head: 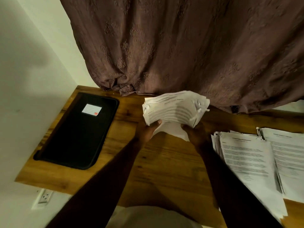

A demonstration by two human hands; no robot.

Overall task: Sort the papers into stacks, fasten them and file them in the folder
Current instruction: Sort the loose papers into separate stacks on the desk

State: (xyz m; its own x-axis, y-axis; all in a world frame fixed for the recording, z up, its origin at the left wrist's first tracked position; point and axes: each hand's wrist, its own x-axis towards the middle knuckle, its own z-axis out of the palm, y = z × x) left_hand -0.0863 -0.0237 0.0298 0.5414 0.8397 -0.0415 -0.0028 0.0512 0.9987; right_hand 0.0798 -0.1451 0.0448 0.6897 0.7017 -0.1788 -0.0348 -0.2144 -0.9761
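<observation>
I see both hands raised over the middle of the wooden table, sharing one thick bundle of papers. The left hand grips the bundle's near left corner, thumb curled over the top sheet. The right hand grips the near right corner, fingers wrapped round the edge. The bundle bows upward between them, printed side facing me, its far edge close to the brown curtain that hangs down onto the back of the table. The bundle's right edge is blurred and ragged; I cannot tell whether anything fastens it.

The black folder lies flat and closed on the left part of the table, well apart from the bundle, with a small white label on its cover. On the right side of the table lie two stacks of printed sheets side by side: the nearer stack just beside my right forearm and the outer stack touching it along one edge. A wall socket sits below the table's left corner.
</observation>
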